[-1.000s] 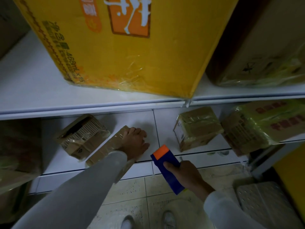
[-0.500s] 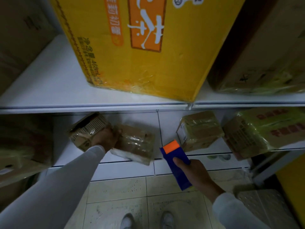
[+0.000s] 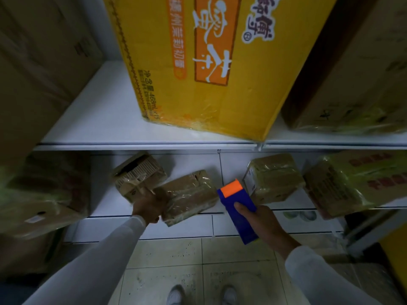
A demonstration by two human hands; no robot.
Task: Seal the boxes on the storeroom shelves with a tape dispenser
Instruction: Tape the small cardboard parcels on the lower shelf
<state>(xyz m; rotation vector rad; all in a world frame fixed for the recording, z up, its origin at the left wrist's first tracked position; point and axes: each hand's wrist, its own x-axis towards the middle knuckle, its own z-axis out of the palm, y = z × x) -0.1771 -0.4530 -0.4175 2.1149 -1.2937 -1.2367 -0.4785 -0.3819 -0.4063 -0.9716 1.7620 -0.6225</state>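
Left hand (image 3: pixel 150 204) grips a small box (image 3: pixel 190 195), fingertips hidden; right hand (image 3: pixel 262 219) clasps the dispenser (image 3: pixel 239 213).

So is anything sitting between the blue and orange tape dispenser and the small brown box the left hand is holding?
Nothing visible does. The blue and orange tape dispenser in the right hand is just right of the small tape-wrapped brown cardboard box gripped by the left hand; only bare white lower shelf shows between them.
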